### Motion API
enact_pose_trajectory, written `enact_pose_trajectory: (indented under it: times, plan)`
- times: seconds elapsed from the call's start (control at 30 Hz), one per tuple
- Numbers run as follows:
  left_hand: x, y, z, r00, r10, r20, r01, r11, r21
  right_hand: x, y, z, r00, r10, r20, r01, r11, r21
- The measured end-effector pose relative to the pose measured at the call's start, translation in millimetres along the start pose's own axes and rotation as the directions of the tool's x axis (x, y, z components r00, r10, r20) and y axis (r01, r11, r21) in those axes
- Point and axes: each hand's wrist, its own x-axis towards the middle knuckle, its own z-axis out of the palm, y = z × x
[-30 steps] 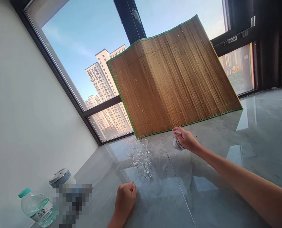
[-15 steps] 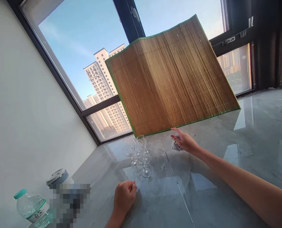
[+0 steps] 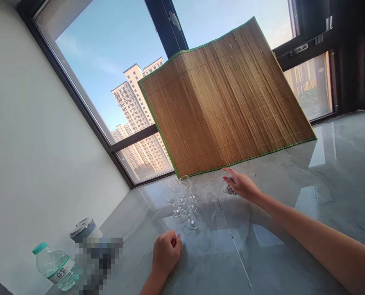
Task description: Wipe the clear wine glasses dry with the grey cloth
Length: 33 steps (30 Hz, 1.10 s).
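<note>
My right hand (image 3: 241,184) reaches out to the foot of the bamboo mat, on a crumpled greyish-white cloth (image 3: 229,188) on the tabletop. Its index finger points forward, and the other fingers are partly hidden around the cloth. Closed in a fist, my left hand (image 3: 167,252) rests on the near surface with nothing showing in it. Several small clear stemmed glasses (image 3: 193,222) stand in a cluster just beyond the left fist. Behind them a bamboo mat (image 3: 225,98) with green edging leans upright against the window.
At the left stand a clear plastic bottle (image 3: 55,266) with a green cap and a lidded cup (image 3: 85,229), beside a pixelated patch. Grey glossy tile (image 3: 271,262) forms the surface. A white wall (image 3: 62,164) bounds it on the left; dark window frames (image 3: 165,28) rise behind.
The view has shifted slightly, so most things sit a little further right. Both hands keep nearly the same pose, and the glasses and mat stay in place.
</note>
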Motion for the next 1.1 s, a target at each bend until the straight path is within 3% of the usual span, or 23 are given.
enact_pose_trajectory:
  times: [0.1,0.23,0.4,0.57,0.63,0.7,0.83,1.0,1.1]
  plan:
    - [3,4,-4,0.999,-0.039,-0.006,0.037,0.979,-0.202,-1,2,2,1.0,0.004,-0.01,-0.004,1.0,-0.018]
    - [16,12,-11,0.963,-0.186,0.196,0.265,0.796,-0.545,-2,2,0,1.0,0.016,-0.021,-0.016,1.0,0.007]
    - [35,27,-10,0.881,-0.345,0.323,0.47,0.579,-0.666,-3,3,-1,0.999,0.044,-0.027,-0.044,0.999,0.013]
    - [46,38,12,0.866,-0.265,0.423,0.499,0.463,-0.732,-2,4,1,0.998,0.061,-0.015,-0.061,0.998,0.024]
    - [47,42,19,0.871,-0.213,0.443,0.488,0.475,-0.732,-2,4,0,0.998,0.062,-0.014,-0.062,0.998,0.029]
    - [46,47,23,0.894,-0.187,0.407,0.439,0.548,-0.712,-2,2,-1,0.998,0.062,-0.014,-0.062,0.998,0.031]
    - [49,72,31,0.988,-0.041,0.149,0.13,0.741,-0.659,-3,-2,-1,1.0,0.028,-0.002,-0.028,0.999,0.03]
    - [78,126,59,0.997,0.056,-0.06,-0.079,0.857,-0.509,-6,-6,4,1.0,0.018,-0.014,-0.017,0.997,0.069]
    - [96,147,74,0.999,0.03,-0.044,-0.049,0.849,-0.526,-8,-15,7,0.998,0.041,-0.051,-0.033,0.988,0.148]
